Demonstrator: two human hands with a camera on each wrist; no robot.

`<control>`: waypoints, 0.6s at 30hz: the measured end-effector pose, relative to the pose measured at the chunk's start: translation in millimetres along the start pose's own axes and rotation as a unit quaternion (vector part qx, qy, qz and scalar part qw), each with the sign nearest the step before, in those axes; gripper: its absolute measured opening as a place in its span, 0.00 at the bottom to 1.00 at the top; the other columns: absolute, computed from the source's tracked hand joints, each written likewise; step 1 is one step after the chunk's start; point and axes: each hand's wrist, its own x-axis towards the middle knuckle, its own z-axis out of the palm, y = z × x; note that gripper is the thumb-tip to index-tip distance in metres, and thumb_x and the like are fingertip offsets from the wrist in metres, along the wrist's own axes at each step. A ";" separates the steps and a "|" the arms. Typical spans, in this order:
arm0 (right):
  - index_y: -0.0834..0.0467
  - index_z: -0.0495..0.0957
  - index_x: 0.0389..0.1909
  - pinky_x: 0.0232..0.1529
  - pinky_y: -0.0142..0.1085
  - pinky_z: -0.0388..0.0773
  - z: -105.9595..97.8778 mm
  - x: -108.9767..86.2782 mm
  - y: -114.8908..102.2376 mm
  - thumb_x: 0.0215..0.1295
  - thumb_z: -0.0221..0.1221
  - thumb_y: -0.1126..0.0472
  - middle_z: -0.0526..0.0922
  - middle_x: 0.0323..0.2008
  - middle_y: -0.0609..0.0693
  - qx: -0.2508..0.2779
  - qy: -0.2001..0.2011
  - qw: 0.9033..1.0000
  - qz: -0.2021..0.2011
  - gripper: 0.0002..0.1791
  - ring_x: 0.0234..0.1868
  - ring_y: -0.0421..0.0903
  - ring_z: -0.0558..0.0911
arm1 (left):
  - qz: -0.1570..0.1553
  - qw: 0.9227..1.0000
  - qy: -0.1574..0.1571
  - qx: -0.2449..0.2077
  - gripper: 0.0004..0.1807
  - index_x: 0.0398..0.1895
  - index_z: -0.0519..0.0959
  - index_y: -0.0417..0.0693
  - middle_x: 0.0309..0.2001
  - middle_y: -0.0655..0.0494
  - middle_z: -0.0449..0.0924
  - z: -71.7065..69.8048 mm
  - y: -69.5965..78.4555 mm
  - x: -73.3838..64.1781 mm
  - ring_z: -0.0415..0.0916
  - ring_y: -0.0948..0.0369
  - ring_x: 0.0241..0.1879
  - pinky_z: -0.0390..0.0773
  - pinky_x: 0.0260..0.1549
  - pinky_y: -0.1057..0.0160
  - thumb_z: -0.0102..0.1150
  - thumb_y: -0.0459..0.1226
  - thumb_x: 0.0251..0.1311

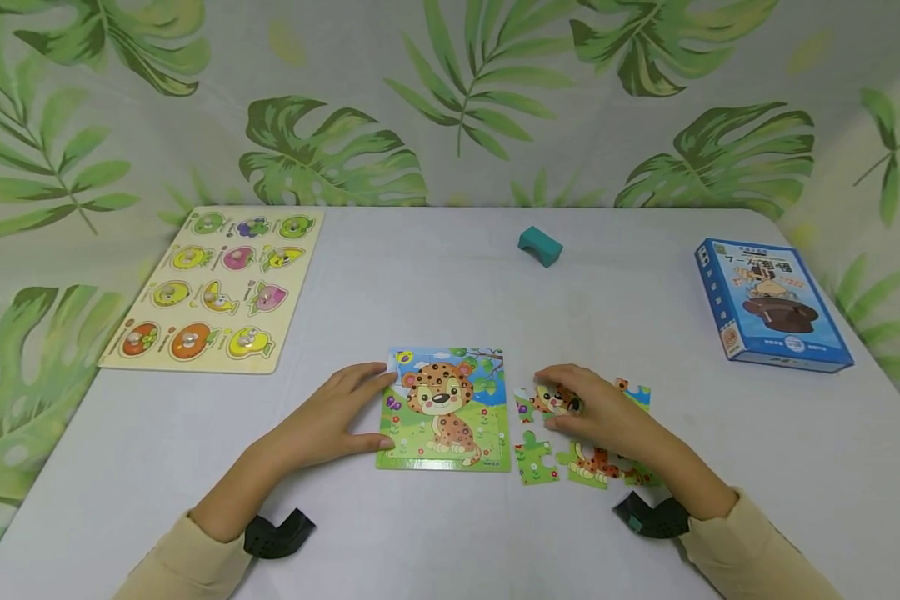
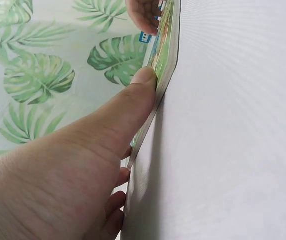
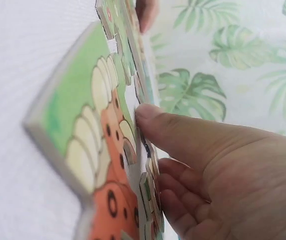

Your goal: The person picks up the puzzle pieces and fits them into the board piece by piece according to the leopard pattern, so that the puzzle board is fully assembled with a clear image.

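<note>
A square leopard picture board (image 1: 444,417) lies face up before the person. Along its left side rests the left hand (image 1: 335,415), thumb at the lower left edge and fingertips at the upper left. In the left wrist view the left thumb (image 2: 144,77) touches the board's edge. The right hand (image 1: 596,406) bends over loose jigsaw pieces to the right, its thumb and index finger about a puzzle piece (image 1: 550,400) with part of the leopard's face. A green corner piece (image 1: 537,461) and a piece with leopard feet (image 3: 67,120) lie nearer the person. The palm hides several pieces.
At the far left lies a wooden fruit board (image 1: 221,292) with knobbed pieces. A teal arched block (image 1: 541,246) stands toward the back of the white table (image 1: 420,292). On the right is a blue game box (image 1: 774,304). Leaf-patterned cloth (image 1: 487,100) hangs behind.
</note>
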 end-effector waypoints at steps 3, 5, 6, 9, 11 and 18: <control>0.57 0.70 0.56 0.52 0.47 0.67 0.4 -0.2 1.4 0.53 0.64 0.57 0.70 0.55 0.52 -0.008 0.000 1.000 -0.017 0.28 0.56 0.51 0.67 | 0.001 1.000 0.001 0.000 0.44 0.66 0.58 0.53 0.65 0.52 0.53 0.0 -0.1 0.1 0.48 0.53 0.64 0.54 0.59 0.51 0.57 0.61 0.47; 0.57 0.71 0.55 0.51 0.47 0.68 0.6 -0.6 1.6 0.54 0.63 0.57 0.70 0.54 0.52 -0.013 0.001 1.000 -0.025 0.26 0.55 0.51 0.68 | 0.001 1.000 0.002 0.001 0.44 0.66 0.58 0.53 0.65 0.52 0.53 0.2 -0.3 0.2 0.48 0.53 0.64 0.54 0.59 0.51 0.57 0.61 0.47; 0.57 0.72 0.55 0.50 0.47 0.69 0.8 -0.8 1.7 0.54 0.63 0.56 0.70 0.54 0.52 -0.016 0.001 0.999 -0.027 0.26 0.55 0.52 0.68 | 0.001 1.000 0.002 0.002 0.44 0.66 0.58 0.53 0.65 0.52 0.53 0.4 -0.4 0.2 0.48 0.53 0.64 0.54 0.59 0.51 0.57 0.61 0.47; 0.57 0.73 0.54 0.49 0.46 0.70 1.0 -1.4 0.7 0.55 0.62 0.56 0.71 0.52 0.52 -0.024 0.006 0.999 -0.027 0.25 0.53 0.51 0.69 | 0.002 1.000 0.002 0.004 0.44 0.66 0.58 0.53 0.65 0.51 0.53 1.0 -0.5 0.4 0.48 0.53 0.64 0.54 0.59 0.52 0.57 0.61 0.47; 0.58 0.74 0.54 0.49 0.45 0.71 0.7 -1.3 -1.1 0.54 0.63 0.56 0.71 0.51 0.52 -0.032 0.013 0.999 -0.028 0.25 0.52 0.50 0.70 | 0.004 1.000 0.002 0.007 0.44 0.66 0.59 0.52 0.65 0.51 0.53 1.3 -0.4 0.4 0.48 0.53 0.64 0.54 0.59 0.51 0.56 0.62 0.47; 0.61 0.74 0.53 0.42 0.40 0.75 -4.0 0.8 -21.5 0.52 0.65 0.59 0.71 0.50 0.53 -0.038 0.053 0.995 -0.077 0.26 0.49 0.48 0.72 | 0.007 1.000 0.014 0.018 0.44 0.65 0.60 0.50 0.64 0.49 0.56 0.9 1.8 -0.4 0.50 0.51 0.63 0.55 0.58 0.50 0.57 0.61 0.47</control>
